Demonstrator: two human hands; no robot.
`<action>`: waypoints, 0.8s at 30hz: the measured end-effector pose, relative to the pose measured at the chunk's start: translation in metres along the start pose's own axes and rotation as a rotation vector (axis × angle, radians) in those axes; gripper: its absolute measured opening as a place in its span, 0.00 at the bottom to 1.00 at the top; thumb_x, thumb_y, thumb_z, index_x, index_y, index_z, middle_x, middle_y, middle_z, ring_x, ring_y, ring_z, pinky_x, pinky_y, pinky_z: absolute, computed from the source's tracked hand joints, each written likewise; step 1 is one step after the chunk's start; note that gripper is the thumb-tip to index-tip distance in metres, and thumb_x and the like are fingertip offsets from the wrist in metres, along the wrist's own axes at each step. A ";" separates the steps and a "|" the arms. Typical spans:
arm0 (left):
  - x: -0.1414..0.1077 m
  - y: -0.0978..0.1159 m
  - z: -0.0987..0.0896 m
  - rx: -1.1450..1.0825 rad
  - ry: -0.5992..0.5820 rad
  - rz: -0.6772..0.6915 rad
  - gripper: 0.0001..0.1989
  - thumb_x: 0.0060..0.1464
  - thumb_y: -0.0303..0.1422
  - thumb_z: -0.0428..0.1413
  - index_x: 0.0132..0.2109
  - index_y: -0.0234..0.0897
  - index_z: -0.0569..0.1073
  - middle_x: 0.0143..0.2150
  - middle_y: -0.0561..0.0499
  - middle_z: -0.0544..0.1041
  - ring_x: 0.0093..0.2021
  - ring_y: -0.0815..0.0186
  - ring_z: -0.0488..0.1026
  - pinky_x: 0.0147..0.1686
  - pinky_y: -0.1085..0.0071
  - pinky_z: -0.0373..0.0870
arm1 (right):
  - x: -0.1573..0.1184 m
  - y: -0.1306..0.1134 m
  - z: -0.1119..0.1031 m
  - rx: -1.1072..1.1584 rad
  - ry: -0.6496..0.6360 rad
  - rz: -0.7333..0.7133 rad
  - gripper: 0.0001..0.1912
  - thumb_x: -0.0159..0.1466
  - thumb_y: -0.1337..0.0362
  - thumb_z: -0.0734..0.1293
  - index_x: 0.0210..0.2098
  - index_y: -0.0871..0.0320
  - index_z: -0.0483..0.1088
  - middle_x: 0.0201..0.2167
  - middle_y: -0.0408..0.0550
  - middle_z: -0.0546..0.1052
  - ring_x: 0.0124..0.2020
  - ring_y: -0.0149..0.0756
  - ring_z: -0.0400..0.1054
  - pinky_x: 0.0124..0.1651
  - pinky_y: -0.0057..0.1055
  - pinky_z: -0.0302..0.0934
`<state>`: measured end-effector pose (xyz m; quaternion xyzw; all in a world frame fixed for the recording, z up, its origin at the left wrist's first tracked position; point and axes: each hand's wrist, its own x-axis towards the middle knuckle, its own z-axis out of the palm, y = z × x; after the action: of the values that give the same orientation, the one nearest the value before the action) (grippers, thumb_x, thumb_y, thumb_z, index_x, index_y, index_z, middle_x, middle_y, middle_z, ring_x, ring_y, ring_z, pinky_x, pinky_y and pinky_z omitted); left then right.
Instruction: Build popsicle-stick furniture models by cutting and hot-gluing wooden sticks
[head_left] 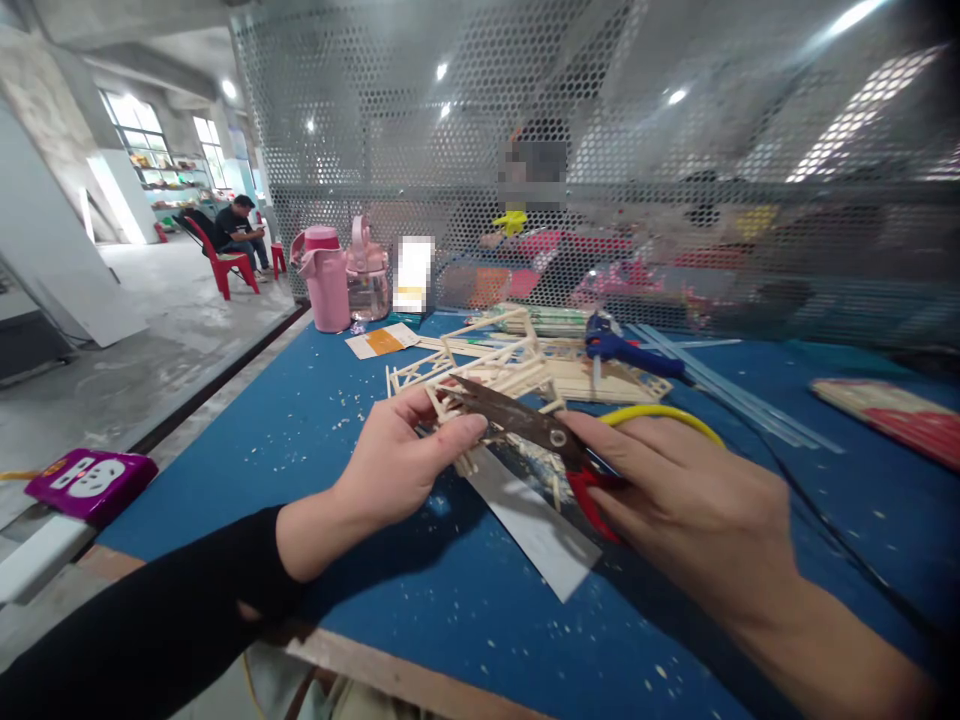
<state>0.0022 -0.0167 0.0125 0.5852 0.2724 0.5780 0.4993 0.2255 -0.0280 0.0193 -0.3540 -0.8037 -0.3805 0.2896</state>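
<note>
My left hand [401, 450] is closed on a pale wooden stick frame [487, 365], thumb on the near side. The frame is built of thin sticks joined in a lattice. In my right hand [697, 490] is a pair of scissors [517, 415] with dark, worn blades, one red handle loop and one yellow. The blades point left and lie over the frame's near end, beside my left thumb. Whether they touch a stick I cannot tell. A strip of white paper [536, 525] lies on the blue table below my hands, with wood scraps near it.
A blue glue gun [630, 352] with a black cable rests behind my right hand, by clear glue sticks [742, 390]. A pink thermos [328, 285], a clear jug [367, 280] and a lit screen [413, 275] stand at the back. A purple power strip [91, 485] sits left.
</note>
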 end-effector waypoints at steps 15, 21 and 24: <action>-0.001 0.005 -0.002 0.088 0.021 -0.022 0.12 0.49 0.32 0.60 0.42 0.34 0.78 0.40 0.48 0.81 0.41 0.65 0.74 0.47 0.67 0.70 | 0.000 0.003 0.006 0.025 0.016 -0.031 0.13 0.64 0.70 0.63 0.46 0.60 0.73 0.24 0.47 0.77 0.25 0.34 0.70 0.23 0.30 0.54; -0.001 0.001 -0.002 0.125 0.062 0.021 0.08 0.50 0.32 0.60 0.39 0.35 0.78 0.38 0.48 0.80 0.39 0.64 0.74 0.42 0.67 0.71 | -0.004 -0.005 0.007 0.249 -0.040 0.066 0.17 0.60 0.73 0.61 0.47 0.59 0.72 0.32 0.48 0.80 0.31 0.36 0.75 0.29 0.28 0.62; -0.002 0.000 0.000 0.161 0.088 0.064 0.07 0.50 0.32 0.60 0.38 0.35 0.78 0.37 0.48 0.80 0.38 0.65 0.74 0.41 0.67 0.71 | -0.003 -0.014 0.005 0.359 -0.013 0.188 0.21 0.57 0.76 0.61 0.48 0.56 0.71 0.34 0.46 0.79 0.32 0.34 0.74 0.32 0.27 0.64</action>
<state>0.0014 -0.0183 0.0121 0.6057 0.3209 0.5951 0.4195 0.2151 -0.0316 0.0086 -0.3727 -0.8240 -0.2002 0.3770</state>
